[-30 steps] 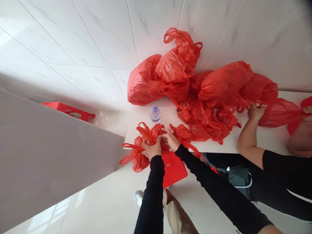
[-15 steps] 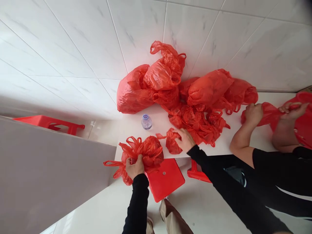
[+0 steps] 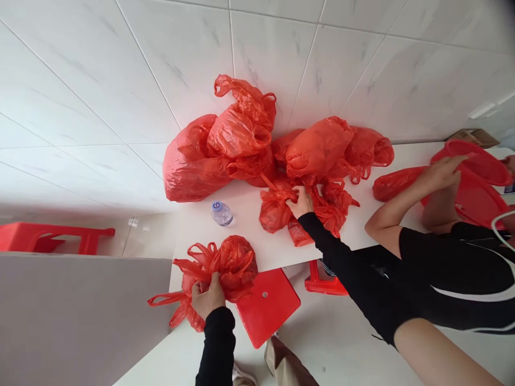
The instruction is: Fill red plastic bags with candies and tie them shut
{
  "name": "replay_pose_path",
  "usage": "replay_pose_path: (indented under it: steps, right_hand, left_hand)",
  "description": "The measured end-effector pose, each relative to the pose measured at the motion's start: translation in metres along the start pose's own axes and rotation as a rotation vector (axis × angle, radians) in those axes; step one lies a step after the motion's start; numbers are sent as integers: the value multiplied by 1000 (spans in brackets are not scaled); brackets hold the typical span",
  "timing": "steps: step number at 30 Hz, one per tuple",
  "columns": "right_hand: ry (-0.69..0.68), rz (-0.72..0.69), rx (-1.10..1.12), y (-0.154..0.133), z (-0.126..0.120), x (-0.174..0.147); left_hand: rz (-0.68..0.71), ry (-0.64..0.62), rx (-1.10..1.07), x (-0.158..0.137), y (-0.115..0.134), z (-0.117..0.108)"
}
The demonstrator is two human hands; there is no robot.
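My left hand, at the front left corner of the white table, has its fingers closed round a bunch of tied red plastic bags, whose loops stick up and hang past the edge. Farther back, my right hand pinches the knotted top of a small filled red plastic bag at the near side of a pile. Another small red bag lies partly under my right wrist. What the bags contain is hidden.
Large full red bags lean against the tiled wall. A clear water bottle stands between my hands. At right, a co-worker's arms reach over a red bag and red basins. A red stool stands below the front edge.
My right hand has moved back from the front edge to the pile; the small bag there is gone from that spot. The co-worker's hands have let go of the red bag. The view has shifted right.
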State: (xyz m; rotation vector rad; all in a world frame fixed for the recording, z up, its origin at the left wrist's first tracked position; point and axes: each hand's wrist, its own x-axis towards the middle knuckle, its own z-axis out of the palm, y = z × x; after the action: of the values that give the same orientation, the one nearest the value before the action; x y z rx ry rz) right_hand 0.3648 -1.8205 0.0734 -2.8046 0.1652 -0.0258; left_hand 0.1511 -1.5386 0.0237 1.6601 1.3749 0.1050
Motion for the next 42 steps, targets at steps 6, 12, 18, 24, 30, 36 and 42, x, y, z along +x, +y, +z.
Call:
replay_pose_path:
  steps: [6,12,18,24,30,36,42]
  right_hand:
    - [-19,46,-18,5,4,19]
    - [-5,-96,136,-9,-7,12]
    - [78,-67,316,29,-29,-16]
    - [149,88,259,64,-11,-32]
    - [151,115,215,64,9,-34]
    - [86,-54,238,67,-2,-30]
    - [92,-1,172,75,2,-24]
  left_hand:
    - [-57,38,31,-6,10,2]
    - [-63,42,29,-12,25,2]
    - [-77,46,28,-16,28,1]
    - [-71,42,20,-14,25,2]
    - [-80,53,11,-6,15,6]
    - [-55,98,-51,-3,11,8]
    - [-60,107,-59,-2,8,12]
